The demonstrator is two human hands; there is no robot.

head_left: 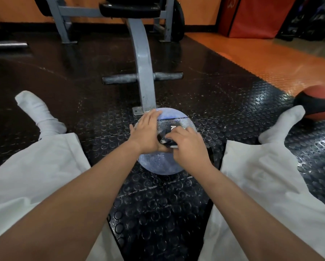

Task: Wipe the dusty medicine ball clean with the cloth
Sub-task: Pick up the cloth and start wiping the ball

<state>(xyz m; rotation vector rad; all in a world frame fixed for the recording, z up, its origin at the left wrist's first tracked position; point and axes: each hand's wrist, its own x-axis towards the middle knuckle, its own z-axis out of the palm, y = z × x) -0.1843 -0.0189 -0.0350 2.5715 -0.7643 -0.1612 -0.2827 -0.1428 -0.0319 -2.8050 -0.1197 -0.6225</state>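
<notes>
A pale blue, dusty medicine ball (158, 163) with a black band sits on the studded black floor mat between my spread legs. My left hand (145, 133) lies flat on the ball's upper left side, fingers straight. My right hand (188, 146) is curled over the top of the ball and grips a small dark cloth (164, 139), which is bunched up between my two hands. Most of the cloth is hidden under my right fingers.
A grey steel gym bench frame (143, 72) stands just beyond the ball, its foot plate touching the far side. A red and black medicine ball (319, 102) lies at the right by my right foot (282, 127). My left foot (39, 113) is out to the left.
</notes>
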